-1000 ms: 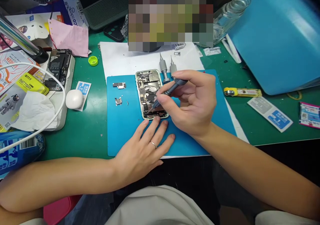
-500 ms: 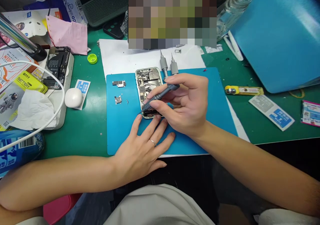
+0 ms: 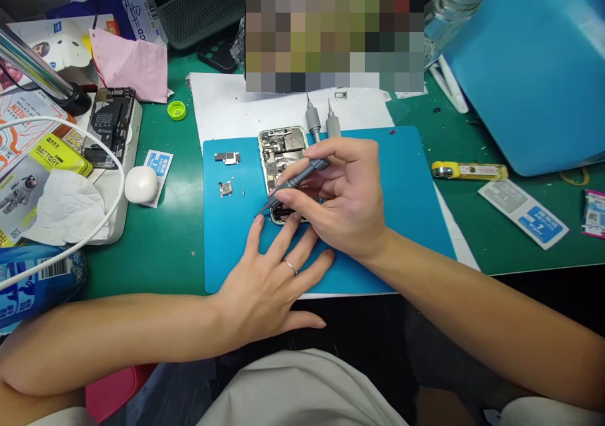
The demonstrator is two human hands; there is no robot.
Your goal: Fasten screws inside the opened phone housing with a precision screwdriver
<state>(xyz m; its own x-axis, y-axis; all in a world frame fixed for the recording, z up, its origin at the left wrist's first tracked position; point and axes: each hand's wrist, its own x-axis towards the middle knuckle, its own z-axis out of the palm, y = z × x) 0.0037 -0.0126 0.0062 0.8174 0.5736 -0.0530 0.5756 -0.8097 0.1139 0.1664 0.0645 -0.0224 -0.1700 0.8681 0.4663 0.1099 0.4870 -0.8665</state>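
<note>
The opened, pale-framed phone lay on the flat blue mat, its insides facing up, presumably for access. The left hand, fingers spread and grasping nothing, rested at its lower end, seemingly to steady it. The right hand pinched a slim dark-grey screwdriver between closed thumb and fingers, likely for fine control, its tip near the left index fingertip.

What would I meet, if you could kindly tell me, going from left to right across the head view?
Crumpled white tissue → white earbud case → green bottle cap → upper small metal part on the mat → opened phone → yellow utility knife → pink-edged packet.
</note>
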